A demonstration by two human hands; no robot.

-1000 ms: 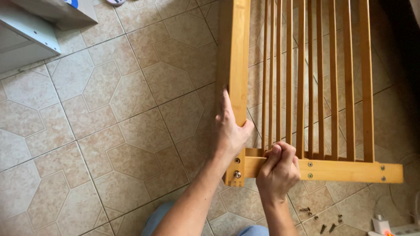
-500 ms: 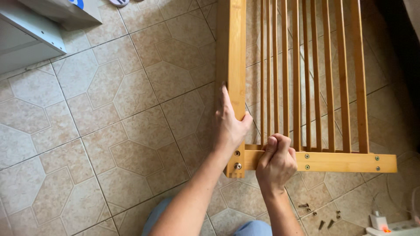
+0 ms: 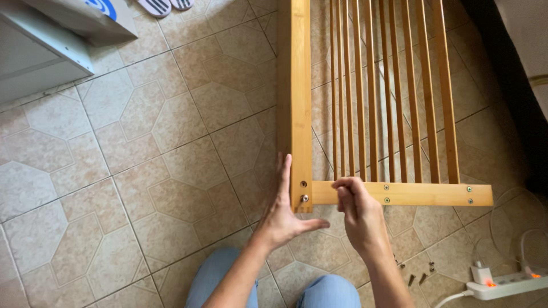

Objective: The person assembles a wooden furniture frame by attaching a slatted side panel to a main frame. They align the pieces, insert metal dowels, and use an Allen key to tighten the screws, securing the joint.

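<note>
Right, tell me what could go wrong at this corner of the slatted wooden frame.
The corner bolt sticks out of the upright post, apparently not fully seated, so the joint may be loose. The left hand steadies the post only with a flat palm, and the right hand pinches the bottom rail; the frame might shift. Small screws lie loose on the tiled floor near the power strip, easy to scatter.

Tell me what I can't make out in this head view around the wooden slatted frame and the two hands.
- Whatever the right hand pinches: hidden by its own curled fingers.
- Upper part of the honey-coloured wooden slatted frame: cut off by the top edge.
- Left hand palm contact with the frame's post: hidden, only its back shows.
- Small dark screws on the beige tiled floor: too small to tell their type.
- White power strip: cut off by the right edge.
</note>
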